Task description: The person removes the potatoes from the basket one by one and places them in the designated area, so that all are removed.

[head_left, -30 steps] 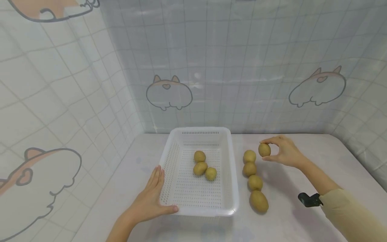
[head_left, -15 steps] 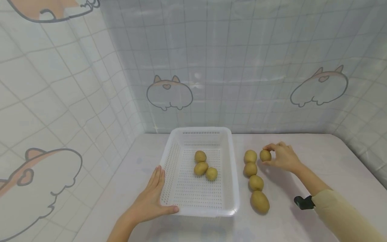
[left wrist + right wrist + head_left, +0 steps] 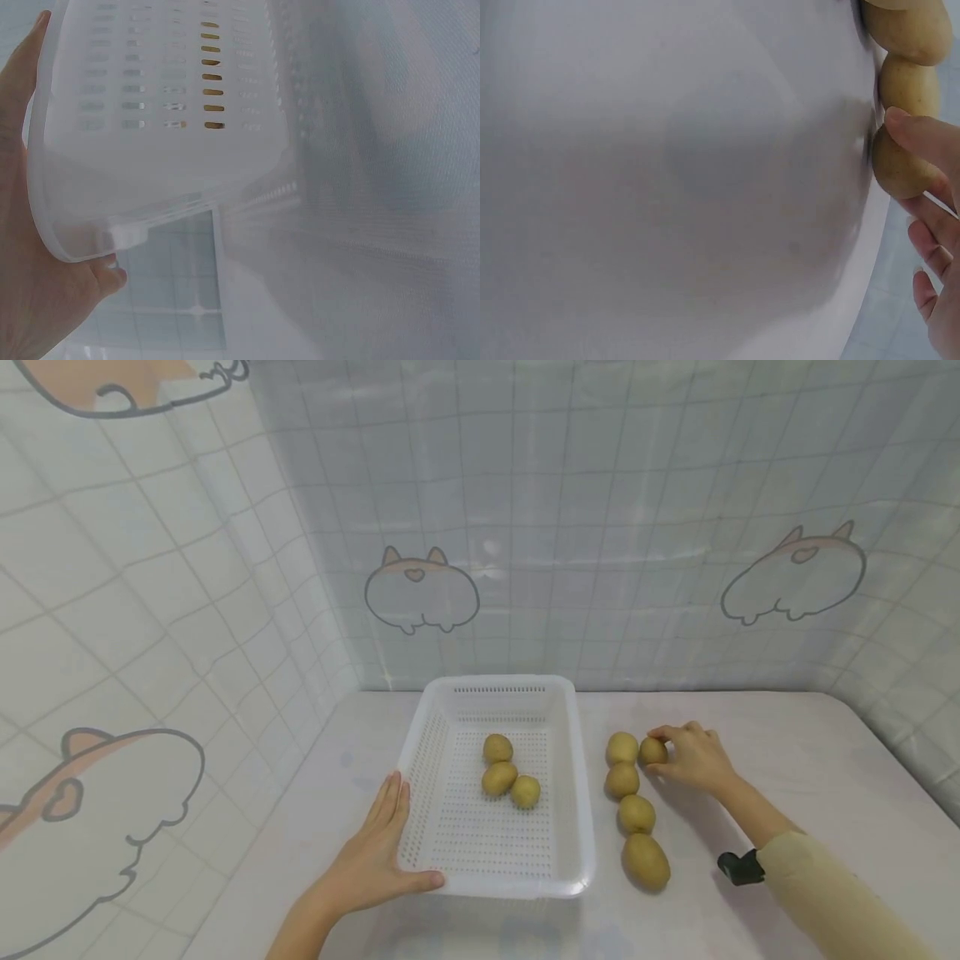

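In the head view my right hand (image 3: 693,758) pinches a small potato (image 3: 653,752) between thumb and fingers, low at the table. This potato sits right beside the far end of a row of several potatoes (image 3: 637,815). The right wrist view shows the pinched potato (image 3: 900,163) with thumb and fingers on either side. My left hand (image 3: 369,858) rests at the near left corner of a white perforated plastic basket (image 3: 585,827), fingers straight along its side and thumb on the front rim. Three potatoes (image 3: 499,778) lie touching inside the basket.
A pale cloth covers the table (image 3: 810,760), which ends at a tiled-pattern curtain (image 3: 600,568) behind and at the sides. A dark object (image 3: 741,867), apparently the wrist camera, sticks out at the right sleeve (image 3: 817,885).
My right hand has lowered the small potato to the table and shifted slightly left, close against the far end of the row. The left hand stays on the basket.
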The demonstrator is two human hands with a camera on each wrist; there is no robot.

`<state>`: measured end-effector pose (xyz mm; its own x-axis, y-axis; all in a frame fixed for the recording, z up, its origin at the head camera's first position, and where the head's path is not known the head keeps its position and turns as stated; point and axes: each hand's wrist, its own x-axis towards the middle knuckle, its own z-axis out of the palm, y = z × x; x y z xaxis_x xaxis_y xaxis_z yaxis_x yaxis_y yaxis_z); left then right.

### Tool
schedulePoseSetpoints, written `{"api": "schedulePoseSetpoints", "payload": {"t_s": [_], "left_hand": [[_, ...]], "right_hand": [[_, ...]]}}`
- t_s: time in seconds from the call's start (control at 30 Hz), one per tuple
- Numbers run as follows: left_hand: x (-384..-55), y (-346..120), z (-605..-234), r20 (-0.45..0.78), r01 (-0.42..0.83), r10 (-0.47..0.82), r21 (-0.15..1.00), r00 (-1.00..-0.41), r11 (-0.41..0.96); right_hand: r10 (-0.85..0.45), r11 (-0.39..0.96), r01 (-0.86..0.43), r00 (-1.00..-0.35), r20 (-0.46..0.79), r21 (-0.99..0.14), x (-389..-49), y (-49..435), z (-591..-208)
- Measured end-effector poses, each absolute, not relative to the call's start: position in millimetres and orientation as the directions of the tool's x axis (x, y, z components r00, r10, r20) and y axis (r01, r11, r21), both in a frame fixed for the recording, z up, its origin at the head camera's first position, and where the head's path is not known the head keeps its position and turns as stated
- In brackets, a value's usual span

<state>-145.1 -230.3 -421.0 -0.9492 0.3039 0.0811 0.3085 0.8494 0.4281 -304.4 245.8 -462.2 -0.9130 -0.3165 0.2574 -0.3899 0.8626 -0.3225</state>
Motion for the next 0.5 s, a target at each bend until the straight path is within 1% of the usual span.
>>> {"api": "schedulePoseSetpoints", "payload": {"t_s": [0.27,0.5], "left_hand": [[-145.6,-229.7,-421.5,0.085,0.314,0.307,0.421,-0.948,0.851],[-146.0,-229.0,-420.6,0.075,0.3,0.298,0.434,-0.952,0.849]], "right_hand": [[-0.289,0.875,-0.347,-0.934,0.212,-0.336,-303.6,245.6,-464.5],[-0.297,0.868,-0.35,-0.935,0.194,-0.354,-299.1,250.2,-461.1]]}}
